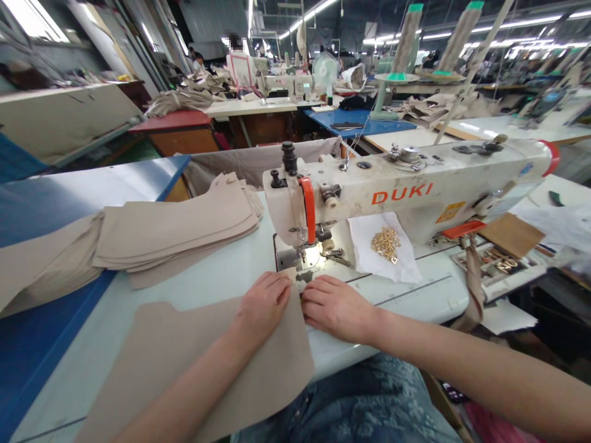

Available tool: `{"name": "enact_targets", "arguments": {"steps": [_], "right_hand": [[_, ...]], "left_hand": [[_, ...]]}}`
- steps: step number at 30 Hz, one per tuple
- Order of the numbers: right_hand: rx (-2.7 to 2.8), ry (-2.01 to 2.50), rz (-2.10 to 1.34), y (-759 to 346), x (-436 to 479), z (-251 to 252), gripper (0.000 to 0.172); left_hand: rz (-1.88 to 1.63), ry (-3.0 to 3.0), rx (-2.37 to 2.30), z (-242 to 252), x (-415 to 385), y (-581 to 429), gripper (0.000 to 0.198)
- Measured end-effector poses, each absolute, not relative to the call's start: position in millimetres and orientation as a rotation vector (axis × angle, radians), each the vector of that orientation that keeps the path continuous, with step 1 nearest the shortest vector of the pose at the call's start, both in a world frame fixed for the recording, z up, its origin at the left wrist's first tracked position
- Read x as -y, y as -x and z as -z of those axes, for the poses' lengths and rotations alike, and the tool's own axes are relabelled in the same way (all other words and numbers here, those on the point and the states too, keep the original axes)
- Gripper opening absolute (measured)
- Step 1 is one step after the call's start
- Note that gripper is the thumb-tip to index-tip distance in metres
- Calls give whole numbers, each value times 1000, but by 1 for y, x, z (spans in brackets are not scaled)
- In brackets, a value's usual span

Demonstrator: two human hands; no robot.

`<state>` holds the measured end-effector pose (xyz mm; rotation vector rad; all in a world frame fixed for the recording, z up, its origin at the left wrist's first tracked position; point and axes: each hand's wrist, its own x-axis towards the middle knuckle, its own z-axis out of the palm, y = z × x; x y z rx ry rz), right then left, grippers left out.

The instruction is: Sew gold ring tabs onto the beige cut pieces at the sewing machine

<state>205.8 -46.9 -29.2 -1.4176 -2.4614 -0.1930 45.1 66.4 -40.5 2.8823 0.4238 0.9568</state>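
A large beige fabric piece (184,344) lies flat on the sewing table, its upper right corner just in front of the sewing machine's (351,178) needle area. On that corner my left hand (265,304) is closed, thumb and fingers pinching the fabric edge. My right hand (339,311) is beside the fabric's right edge, fingers bent and pressed together, just in front of the lit needle plate (311,255). Whatever lies under the right fingers is hidden. Both hands are close together, a short gap between them.
A stack of beige cut pieces (180,227) lies at the left. Behind the needle, small gold metal rings (386,243) rest on white paper (410,264). A tray of small parts (503,264) stands at the right. Thread cones (409,40) rise at the back.
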Motion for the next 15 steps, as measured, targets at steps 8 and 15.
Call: {"name": "enact_targets", "arguments": {"steps": [8,15], "right_hand": [[2394,1354,159,-197,39,42,16],[2359,1349,136,-198,40,46,21]], "left_hand": [[-962,-2869,-422,41,-66,-45,18],[-994,-2893,-420,42,-64,-46,19]]}}
